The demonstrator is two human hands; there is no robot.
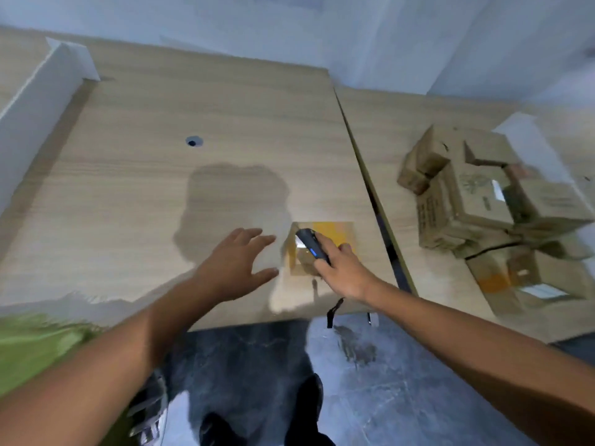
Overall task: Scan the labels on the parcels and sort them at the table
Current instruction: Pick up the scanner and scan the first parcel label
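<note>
A: Head view, grips?
B: I see right hand wrapped round black handheld scanner, nose over small brown orange-taped cardboard parcel, reading it; left hand spread beside, probably to steady.
A: Parcel?
B: Flat on pale wooden table.

View: head, a single wide-angle camera worn by the person.
Facing: forward and steeply down, over the near edge of the table.
Nearness: close; left hand and right hand sit mid-frame, forearms entering from the bottom corners.
Span: wall at top, floor at bottom, boxes at right.
Optics: straight edges bow; margins blur.
</note>
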